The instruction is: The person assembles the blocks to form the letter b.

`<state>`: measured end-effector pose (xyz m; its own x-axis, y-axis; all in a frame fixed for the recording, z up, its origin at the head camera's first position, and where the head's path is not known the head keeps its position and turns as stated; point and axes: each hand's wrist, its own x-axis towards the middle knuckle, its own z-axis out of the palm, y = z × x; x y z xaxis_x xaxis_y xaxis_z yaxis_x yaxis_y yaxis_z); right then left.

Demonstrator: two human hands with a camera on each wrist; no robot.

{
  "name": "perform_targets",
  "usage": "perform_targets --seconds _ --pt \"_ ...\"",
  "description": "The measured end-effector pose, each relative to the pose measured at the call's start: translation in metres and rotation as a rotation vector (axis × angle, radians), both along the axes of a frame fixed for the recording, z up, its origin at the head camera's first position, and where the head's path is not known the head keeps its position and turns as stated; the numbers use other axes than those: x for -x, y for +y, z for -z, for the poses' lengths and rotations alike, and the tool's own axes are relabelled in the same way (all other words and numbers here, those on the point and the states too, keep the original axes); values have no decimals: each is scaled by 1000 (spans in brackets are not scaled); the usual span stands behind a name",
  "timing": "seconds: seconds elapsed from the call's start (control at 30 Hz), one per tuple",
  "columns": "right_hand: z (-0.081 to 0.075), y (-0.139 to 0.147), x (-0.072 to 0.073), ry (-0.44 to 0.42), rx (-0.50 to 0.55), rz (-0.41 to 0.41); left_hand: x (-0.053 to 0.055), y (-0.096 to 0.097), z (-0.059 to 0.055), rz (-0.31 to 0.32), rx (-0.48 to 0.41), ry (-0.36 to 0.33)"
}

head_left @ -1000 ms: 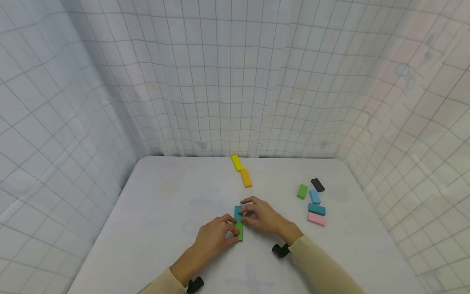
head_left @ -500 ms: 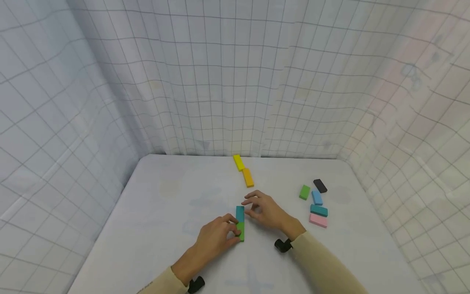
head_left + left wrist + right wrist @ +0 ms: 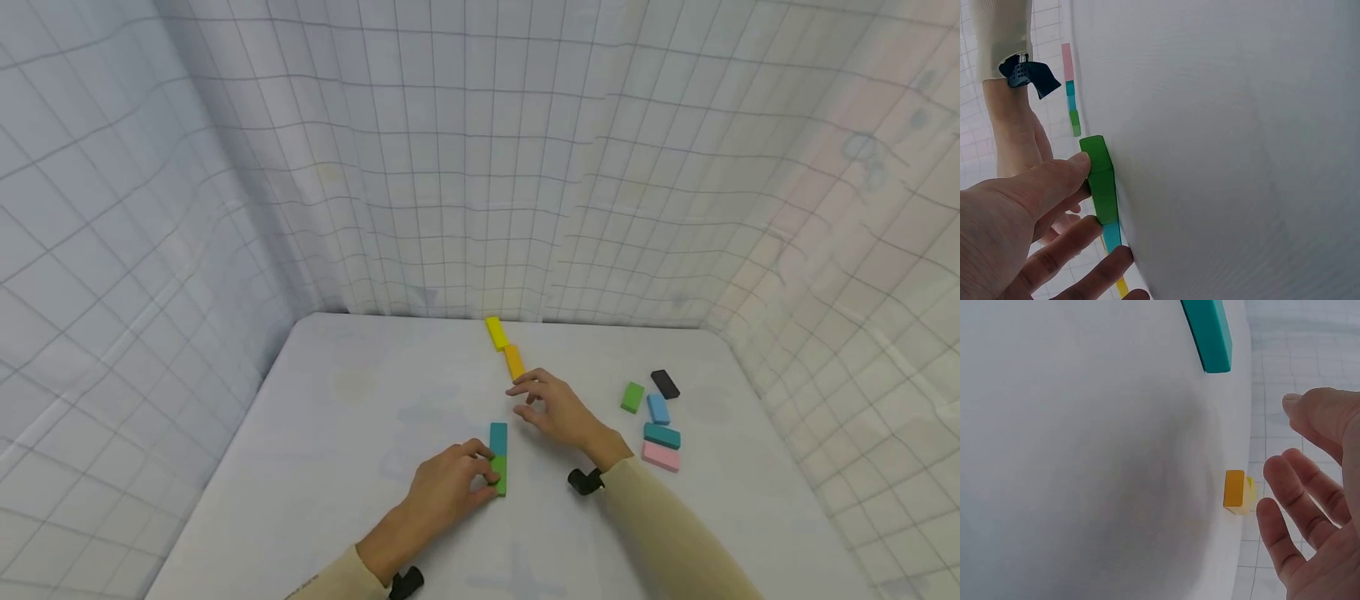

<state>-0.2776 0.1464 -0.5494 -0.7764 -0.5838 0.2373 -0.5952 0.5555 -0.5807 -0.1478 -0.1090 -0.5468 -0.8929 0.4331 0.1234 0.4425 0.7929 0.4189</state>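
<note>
Green block (image 3: 502,474) lies partly hidden by the left hand (image 3: 448,483).

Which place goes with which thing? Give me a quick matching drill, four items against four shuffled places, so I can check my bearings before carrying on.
Things:
1. left hand
2. orange block
3. black block
4. pink block

Places:
A. just beyond the light-blue block
B. touching the centre green block
C. on the near side of the right-side teal block
D. next to the yellow block

Pairs: 1-B, 2-D, 3-A, 4-C
</note>
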Motion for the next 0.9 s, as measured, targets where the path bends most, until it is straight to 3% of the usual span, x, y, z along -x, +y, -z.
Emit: perform_targets --seconds 0.23,0.63,0.9 --pt "1 5 20 19 31 47 0 0 -1 -1 -6 -12" --pt "1 -1 52 -122 46 117 -1 0 0 -3 -20 -19" --pt "5 -5 67 -173 33 66 -3 1 -1 -13 -19 -20"
